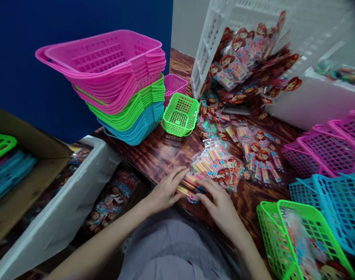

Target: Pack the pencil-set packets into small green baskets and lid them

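At the near table edge, my left hand (pixel 165 189) grips the left end of a small stack of clear plastic packets (pixel 185 189) with yellow and pink strips. My right hand (pixel 218 204) holds the same stack from the right, thumb and fingers curved round its edge. What the packets contain is too small to make out. Just beyond my fingers lies a fanned pile of similar packets (pixel 215 157) printed with a red-haired cartoon girl. More such packets (pixel 261 151) are spread to its right.
Tall nested baskets (pixel 121 89) in pink, green and blue stand at the left. A small green basket (pixel 180 114) sits beside them. A tipped white crate (pixel 202 50) spills packets at the back. A green basket (pixel 305 210) holds packets at right. A foam box (pixel 60 217) lies left.
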The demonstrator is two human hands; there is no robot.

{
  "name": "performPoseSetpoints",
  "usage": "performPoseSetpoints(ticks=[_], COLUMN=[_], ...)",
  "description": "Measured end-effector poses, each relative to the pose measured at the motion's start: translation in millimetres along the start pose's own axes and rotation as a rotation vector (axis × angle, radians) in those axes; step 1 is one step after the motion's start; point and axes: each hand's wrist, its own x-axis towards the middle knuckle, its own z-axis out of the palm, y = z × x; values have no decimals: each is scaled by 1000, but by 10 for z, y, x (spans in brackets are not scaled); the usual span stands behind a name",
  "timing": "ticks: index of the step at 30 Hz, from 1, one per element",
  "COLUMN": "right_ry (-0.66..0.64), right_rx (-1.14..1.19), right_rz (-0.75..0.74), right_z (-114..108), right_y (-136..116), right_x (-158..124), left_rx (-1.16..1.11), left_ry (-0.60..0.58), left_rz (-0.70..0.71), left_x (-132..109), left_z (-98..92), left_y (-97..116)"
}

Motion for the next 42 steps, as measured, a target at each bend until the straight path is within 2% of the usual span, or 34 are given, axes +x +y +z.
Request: performPoseSetpoints(ticks=[8,26,29,33,37,42], right_ry=[13,4,60,159,121,112], right_rx=[-23,-15,36,68,-178,-460], right_rz=[-26,-21,31,109,152,193], right_z=[50,117,107,48,-15,-20], right_y=[-121,-98,-62,110,229,148], right_x=[-178,-211,-194,-78,72,147], left_rx=[-18,-4,-28,-17,8,21], left_ry=[-2,10,-4,-31,-53,-71], left_rz=[55,76,54,40,27,25], left_x=[-28,-22,-19,-11,4,15], left_z=[56,74,72,66,64,77], left_y=[-56,-48,-32,10,54,75])
